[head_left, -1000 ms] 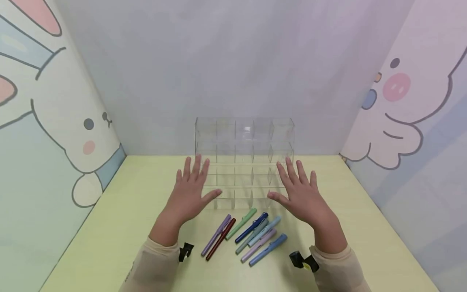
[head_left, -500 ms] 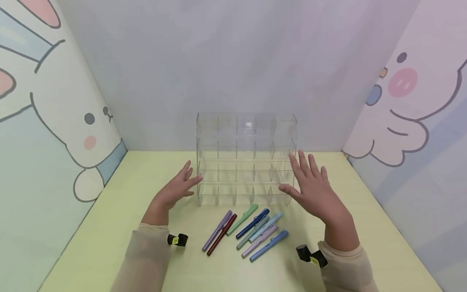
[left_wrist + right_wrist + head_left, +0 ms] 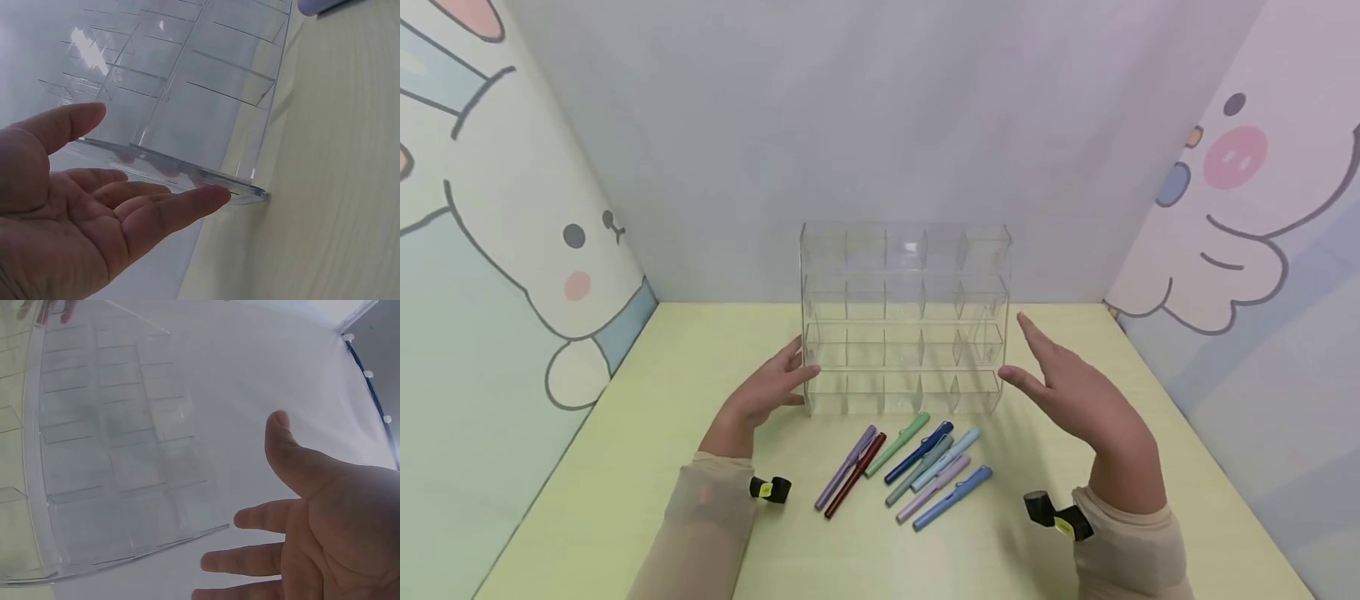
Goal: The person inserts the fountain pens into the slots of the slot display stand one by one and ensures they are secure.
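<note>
A clear acrylic rack [image 3: 902,322] with tiers of small compartments stands upright near the back of the table. My left hand [image 3: 767,387] is at its left side, fingers extended along the outer side panel [image 3: 187,170] and thumb apart. Fingertips seem to touch the panel; firm contact is hard to tell. My right hand [image 3: 1078,396] hovers off the right side, palm toward the rack, thumb and fingers spread, a gap showing in the right wrist view. In front of the rack lie several capped pens, among them a purple pen [image 3: 846,468], a dark red pen [image 3: 855,476] and a green pen [image 3: 897,445].
More pens lie to the right in a slanted cluster, including a dark blue pen [image 3: 918,452] and a blue pen [image 3: 952,498]. The pale yellow table [image 3: 625,467] meets a grey backdrop [image 3: 880,117] and side walls with cartoon animals.
My left hand has moved left and turned, its palm now facing the rack's left side. My right hand has shifted right and turned its palm inward. Rack and pens have stayed put.
</note>
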Tool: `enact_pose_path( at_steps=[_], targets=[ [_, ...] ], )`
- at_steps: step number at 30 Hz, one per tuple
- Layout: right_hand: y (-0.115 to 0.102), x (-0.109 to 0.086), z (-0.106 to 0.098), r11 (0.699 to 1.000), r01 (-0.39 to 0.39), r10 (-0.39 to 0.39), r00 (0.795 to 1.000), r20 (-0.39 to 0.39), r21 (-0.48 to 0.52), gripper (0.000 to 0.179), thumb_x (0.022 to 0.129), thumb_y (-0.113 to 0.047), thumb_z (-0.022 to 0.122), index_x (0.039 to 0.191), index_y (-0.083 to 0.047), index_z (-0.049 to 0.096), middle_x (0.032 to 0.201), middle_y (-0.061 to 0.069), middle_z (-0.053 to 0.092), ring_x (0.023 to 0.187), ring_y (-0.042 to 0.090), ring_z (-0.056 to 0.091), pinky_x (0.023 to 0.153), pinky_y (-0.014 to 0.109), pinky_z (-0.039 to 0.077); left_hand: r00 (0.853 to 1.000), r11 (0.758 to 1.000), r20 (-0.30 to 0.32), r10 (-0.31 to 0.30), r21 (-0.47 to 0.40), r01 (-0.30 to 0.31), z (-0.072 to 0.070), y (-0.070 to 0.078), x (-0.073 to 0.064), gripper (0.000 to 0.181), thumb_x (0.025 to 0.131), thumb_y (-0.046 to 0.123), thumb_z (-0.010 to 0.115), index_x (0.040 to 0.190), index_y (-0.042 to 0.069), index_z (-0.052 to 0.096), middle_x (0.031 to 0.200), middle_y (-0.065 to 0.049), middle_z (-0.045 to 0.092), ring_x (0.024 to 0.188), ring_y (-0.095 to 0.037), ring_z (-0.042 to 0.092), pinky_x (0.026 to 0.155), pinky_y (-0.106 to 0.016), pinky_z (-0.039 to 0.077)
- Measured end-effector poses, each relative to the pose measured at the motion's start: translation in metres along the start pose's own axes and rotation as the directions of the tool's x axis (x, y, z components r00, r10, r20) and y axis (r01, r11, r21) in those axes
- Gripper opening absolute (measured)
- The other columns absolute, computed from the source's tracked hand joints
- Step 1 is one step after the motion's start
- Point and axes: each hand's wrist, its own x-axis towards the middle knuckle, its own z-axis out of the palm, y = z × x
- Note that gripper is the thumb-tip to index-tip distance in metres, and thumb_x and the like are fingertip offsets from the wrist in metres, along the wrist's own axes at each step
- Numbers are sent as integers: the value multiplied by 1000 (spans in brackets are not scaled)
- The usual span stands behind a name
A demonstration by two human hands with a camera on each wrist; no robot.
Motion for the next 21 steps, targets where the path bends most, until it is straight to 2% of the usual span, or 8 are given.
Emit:
enact_pose_path(
  at_steps=[4,7,12,17,21],
  targets=[
    [-1,-2,-2,999,-38,39,998,43,-39,91,90,-76,40,159,-24,15,153,16,42,132,43,47,101,64,39,1000,1000,-15,12,20,-12,-1,0,1,75,104,31,49,160,18,0,164,-14,16,147,-34,26,101,-54,47],
    [-1,-2,-2,999,-23,27,997,75,-48,88,89,-73,48,154,-18,29,140,18,55,126,41,54,95,61,45,1000,1000,-24,10,24,-9,-3,-1,1,72,105,30,48,160,19,2,163,-13,19,147,-33,27,102,-55,47],
    [3,0,6,1000,10,-7,991,134,-19,73,91,-59,60,147,-16,40,137,13,59,122,36,58,91,54,50,1000,1000,-15,15,6,-15,-3,-1,5,71,104,30,49,160,23,5,163,-15,19,146,-34,29,103,-56,45],
    [8,3,29,999,43,-39,978,206,-18,72,88,-53,67,145,-15,44,136,10,59,120,32,59,91,51,51,1000,1000,0,14,-8,-14,-1,-3,5,71,104,31,50,160,26,7,162,-16,20,145,-35,30,103,-56,45],
    [8,5,47,995,91,-76,964,254,-45,62,85,-49,72,134,-15,54,130,7,62,115,29,61,90,49,52,1000,1000,-3,10,-5,-10,-3,-6,2,73,103,33,51,160,26,6,162,-15,20,145,-34,29,103,-55,45]
  ],
)
